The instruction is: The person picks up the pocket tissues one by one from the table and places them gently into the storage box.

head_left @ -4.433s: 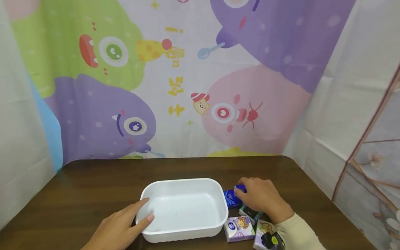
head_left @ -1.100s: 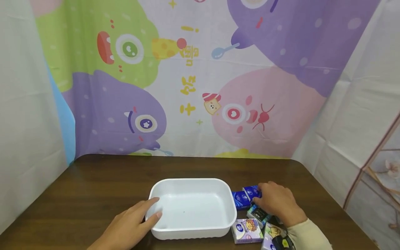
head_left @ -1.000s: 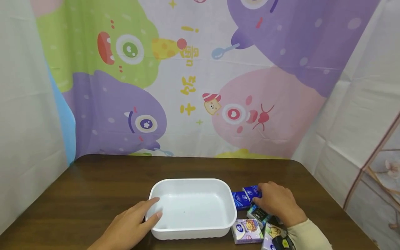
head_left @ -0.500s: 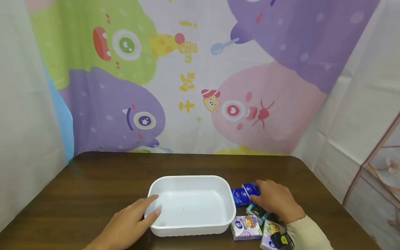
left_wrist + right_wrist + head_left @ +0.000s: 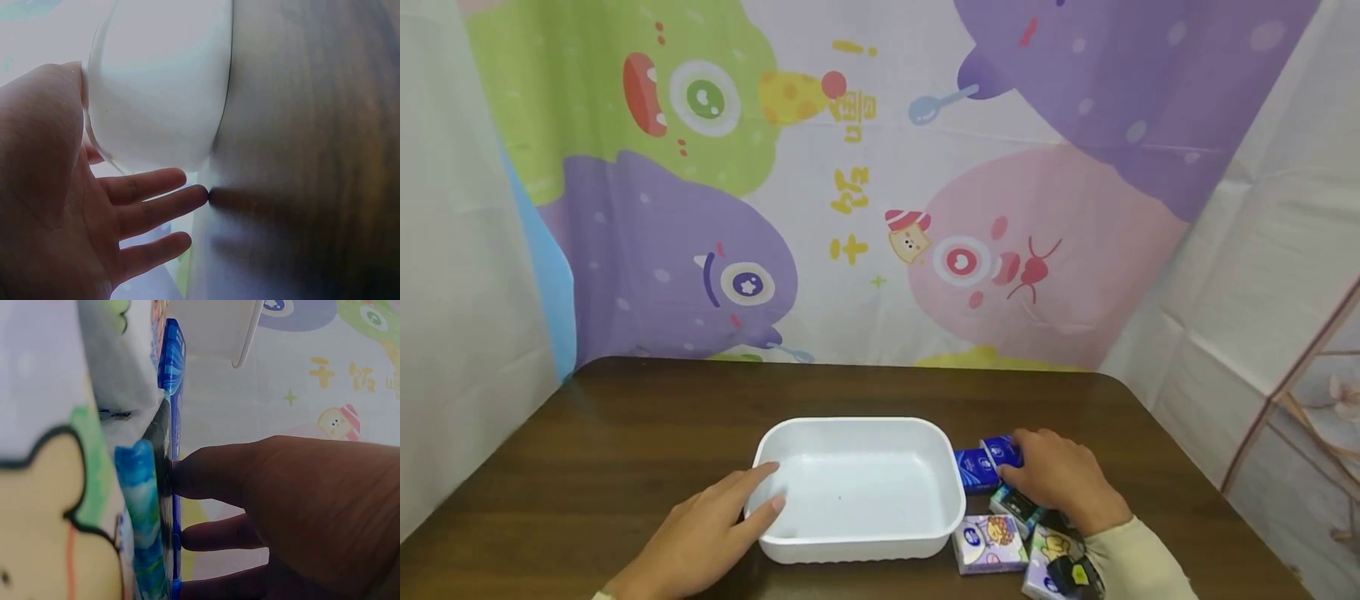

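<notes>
My left hand (image 5: 700, 529) rests at the left end of a white plastic tub (image 5: 850, 548). Its thumb and index finger lie over the rim, and in the left wrist view the other fingers (image 5: 156, 209) stretch out straight beside the wall. On the tub's right, two blue tissue packets overlap. My right hand (image 5: 1063, 479) touches the right blue tissue packet (image 5: 997, 451) with its fingertips, close against the left blue packet (image 5: 975, 472). In the right wrist view its thumb and fingers (image 5: 212, 472) reach down to the packet's top; part of the hand is hidden.
Near the right hand lie a black and teal packet (image 5: 1018, 504), a purple cartoon tissue packet (image 5: 988, 543) and a second purple one (image 5: 1043, 567), partly covered by the dark wrist camera (image 5: 1071, 575). A cartoon curtain (image 5: 850, 317) hangs behind the brown table (image 5: 625, 433).
Over several seconds, my right hand has shifted slightly rightward, and more of both blue packets shows. In the last second only the head view has tilted a little; both hands keep their places.
</notes>
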Action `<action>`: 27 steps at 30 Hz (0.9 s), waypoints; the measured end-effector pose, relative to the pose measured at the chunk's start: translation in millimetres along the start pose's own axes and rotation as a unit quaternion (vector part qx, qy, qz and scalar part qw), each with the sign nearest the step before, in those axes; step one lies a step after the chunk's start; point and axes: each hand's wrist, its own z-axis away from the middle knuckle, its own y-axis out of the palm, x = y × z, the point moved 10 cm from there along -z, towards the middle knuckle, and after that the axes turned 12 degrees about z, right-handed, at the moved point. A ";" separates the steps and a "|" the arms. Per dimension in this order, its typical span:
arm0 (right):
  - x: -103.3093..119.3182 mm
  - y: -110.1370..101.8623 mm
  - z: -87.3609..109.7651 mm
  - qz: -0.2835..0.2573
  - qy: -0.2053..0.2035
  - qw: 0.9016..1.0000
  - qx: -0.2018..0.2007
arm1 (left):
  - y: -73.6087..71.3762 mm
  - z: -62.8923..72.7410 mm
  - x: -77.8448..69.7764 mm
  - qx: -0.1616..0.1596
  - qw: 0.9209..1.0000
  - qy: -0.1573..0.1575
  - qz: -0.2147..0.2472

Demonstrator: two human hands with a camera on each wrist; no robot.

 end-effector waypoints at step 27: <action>7.4 0.4 -7.8 0.022 -0.028 0.999 0.021 | -2.1 1.7 4.7 0.005 1.000 0.000 -0.004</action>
